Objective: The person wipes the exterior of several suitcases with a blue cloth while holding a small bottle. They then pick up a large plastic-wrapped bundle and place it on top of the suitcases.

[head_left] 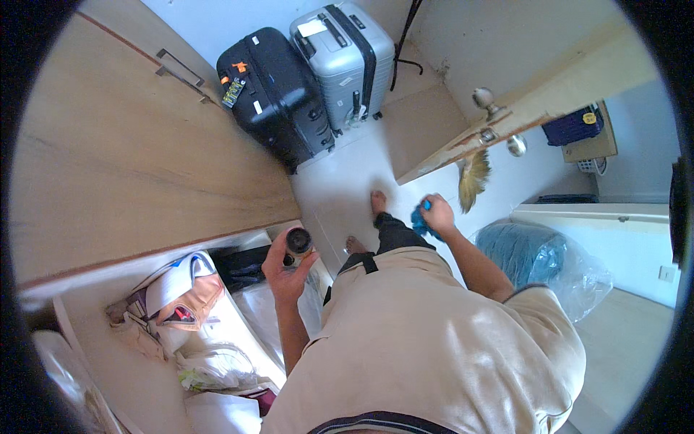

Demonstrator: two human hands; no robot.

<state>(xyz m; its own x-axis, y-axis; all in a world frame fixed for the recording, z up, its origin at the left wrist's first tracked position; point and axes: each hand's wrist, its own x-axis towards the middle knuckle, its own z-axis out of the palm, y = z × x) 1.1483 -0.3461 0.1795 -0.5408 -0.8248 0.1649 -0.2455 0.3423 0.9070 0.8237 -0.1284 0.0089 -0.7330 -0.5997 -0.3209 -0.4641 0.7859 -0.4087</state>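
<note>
A steady side hold, clear of the round face, suits the small cylinder beside the open drawer; the left hand's fingers curl around it. The right hand's fingers close on a bunched blue cloth. The cylinder's visible end looks blackish.

Before you spreads a pale, glossy floor. A wooden cabinet lines its left edge, a whitish wall closes its far edge, and a door stands toward its right.
</note>
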